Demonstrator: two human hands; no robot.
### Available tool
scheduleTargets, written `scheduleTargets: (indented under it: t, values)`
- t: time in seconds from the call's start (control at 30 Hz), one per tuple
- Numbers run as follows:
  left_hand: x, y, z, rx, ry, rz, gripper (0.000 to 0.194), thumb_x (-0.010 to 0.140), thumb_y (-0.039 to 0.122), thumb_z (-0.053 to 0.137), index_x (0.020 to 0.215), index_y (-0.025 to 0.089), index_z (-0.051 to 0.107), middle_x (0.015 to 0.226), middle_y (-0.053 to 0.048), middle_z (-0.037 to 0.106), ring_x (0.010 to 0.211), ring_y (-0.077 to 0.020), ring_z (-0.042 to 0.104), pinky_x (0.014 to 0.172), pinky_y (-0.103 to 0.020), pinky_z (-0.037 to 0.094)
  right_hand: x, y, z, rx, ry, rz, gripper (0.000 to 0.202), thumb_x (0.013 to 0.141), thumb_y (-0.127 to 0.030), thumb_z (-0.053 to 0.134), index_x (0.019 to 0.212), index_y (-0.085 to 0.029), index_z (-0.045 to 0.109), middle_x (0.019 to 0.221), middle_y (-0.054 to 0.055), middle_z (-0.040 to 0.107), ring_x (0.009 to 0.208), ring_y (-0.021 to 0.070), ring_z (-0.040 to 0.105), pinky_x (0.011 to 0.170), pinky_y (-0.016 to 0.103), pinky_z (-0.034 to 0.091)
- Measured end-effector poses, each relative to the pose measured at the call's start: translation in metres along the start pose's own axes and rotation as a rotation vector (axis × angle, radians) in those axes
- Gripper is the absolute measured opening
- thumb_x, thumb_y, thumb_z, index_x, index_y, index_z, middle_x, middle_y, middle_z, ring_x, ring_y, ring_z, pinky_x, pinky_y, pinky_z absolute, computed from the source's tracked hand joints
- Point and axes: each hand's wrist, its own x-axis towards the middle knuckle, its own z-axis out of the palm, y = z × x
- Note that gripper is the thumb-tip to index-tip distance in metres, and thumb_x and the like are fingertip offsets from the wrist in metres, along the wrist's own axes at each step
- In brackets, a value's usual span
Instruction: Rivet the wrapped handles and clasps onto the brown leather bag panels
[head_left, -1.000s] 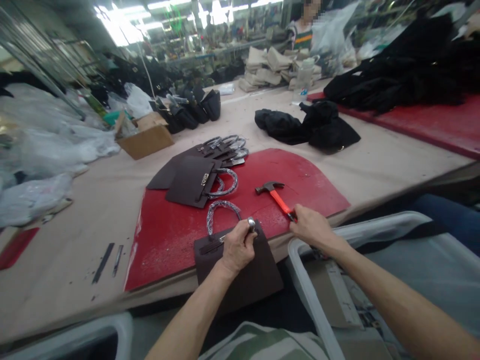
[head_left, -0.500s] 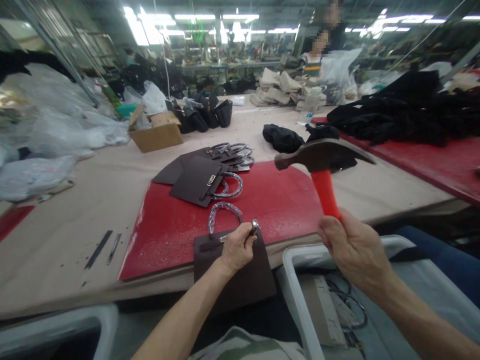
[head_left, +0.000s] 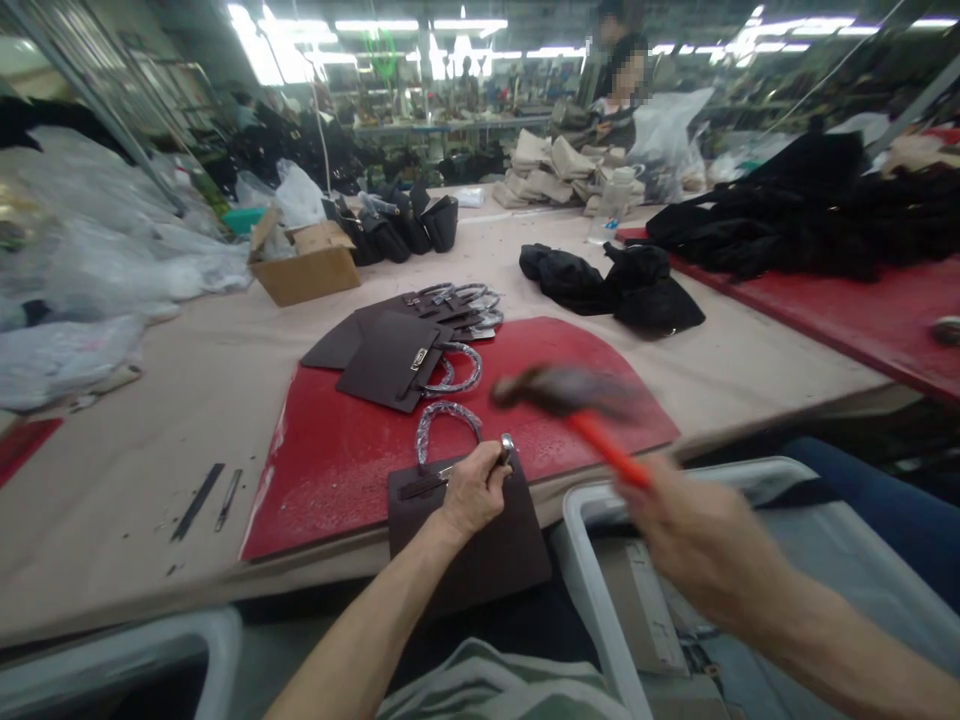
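Observation:
My left hand (head_left: 474,490) is closed on a small shiny metal piece (head_left: 507,449) at the top of a dark brown bag panel (head_left: 480,560). A plastic-wrapped handle (head_left: 448,415) loops up from that panel over the red board (head_left: 337,460). To the right, my right hand (head_left: 675,510) is wrapped round the orange handle of a hammer (head_left: 564,392). The hammer's head is blurred and hangs above the board, right of my left hand and apart from the metal piece. What lies under my left fingers is hidden.
Dark panels with wrapped handles (head_left: 394,360) lie on the board's back left. Farther back are a cardboard box (head_left: 311,275) and black cloth (head_left: 630,285). Grey bins (head_left: 585,510) flank my lap. A cutter (head_left: 229,500) lies left. A person (head_left: 619,90) is in the background.
My right hand has tilted the hammer leftward and lowered its head toward my left hand. My left hand has stayed on the metal piece. The view has shifted slightly.

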Motion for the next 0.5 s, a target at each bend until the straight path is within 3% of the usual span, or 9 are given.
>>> scheduleTargets:
  t: [0.13, 0.23, 0.33, 0.4, 0.5]
  values:
    - [0.000, 0.001, 0.000, -0.001, -0.009, -0.014, 0.012, 0.087, 0.010, 0.051, 0.092, 0.021, 0.055, 0.089, -0.004, 0.062, 0.083, -0.0176, 0.061, 0.076, -0.028, 0.049, -0.003, 0.004, 0.027, 0.203, -0.294, 0.203, 0.030, 0.098, -0.044, 0.038, 0.075, -0.025, 0.043, 0.052, -0.001, 0.051, 0.045, 0.0155, 0.041, 0.050, 0.032, 0.022]
    - [-0.001, 0.000, 0.000, -0.009, -0.017, -0.029, 0.012, 0.087, 0.011, 0.052, 0.093, 0.021, 0.055, 0.088, -0.003, 0.061, 0.081, -0.0174, 0.060, 0.076, -0.028, 0.049, 0.002, 0.021, 0.039, 0.397, -0.385, 0.343, 0.037, 0.097, -0.051, 0.036, 0.072, -0.025, 0.045, 0.057, -0.001, 0.052, 0.051, 0.0161, 0.044, 0.053, 0.030, 0.029]
    - [-0.001, 0.000, 0.000, -0.013, -0.016, -0.031, 0.013, 0.087, 0.011, 0.052, 0.095, 0.021, 0.056, 0.091, -0.004, 0.062, 0.083, -0.0177, 0.061, 0.078, -0.029, 0.050, 0.018, 0.047, 0.067, 0.455, -0.418, 0.432, 0.041, 0.097, -0.049, 0.033, 0.066, -0.024, 0.043, 0.055, -0.001, 0.049, 0.051, 0.0152, 0.045, 0.052, 0.028, 0.033]
    - [0.000, 0.001, -0.001, -0.013, -0.016, -0.021, 0.013, 0.087, 0.011, 0.051, 0.095, 0.020, 0.055, 0.092, -0.005, 0.062, 0.085, -0.0180, 0.061, 0.079, -0.029, 0.050, 0.033, 0.061, 0.090, 0.345, -0.407, 0.466, 0.037, 0.096, -0.043, 0.035, 0.068, -0.023, 0.048, 0.059, 0.002, 0.053, 0.056, 0.0169, 0.050, 0.056, 0.029, 0.038]
    - [0.001, 0.003, -0.002, 0.001, -0.007, -0.015, 0.010, 0.088, 0.012, 0.052, 0.093, 0.020, 0.055, 0.090, -0.005, 0.061, 0.083, -0.0183, 0.060, 0.078, -0.030, 0.051, 0.052, 0.066, 0.119, 0.141, -0.269, 0.361, 0.023, 0.092, -0.033, 0.046, 0.095, -0.016, 0.062, 0.099, 0.015, 0.066, 0.091, 0.0269, 0.061, 0.078, 0.037, 0.045]
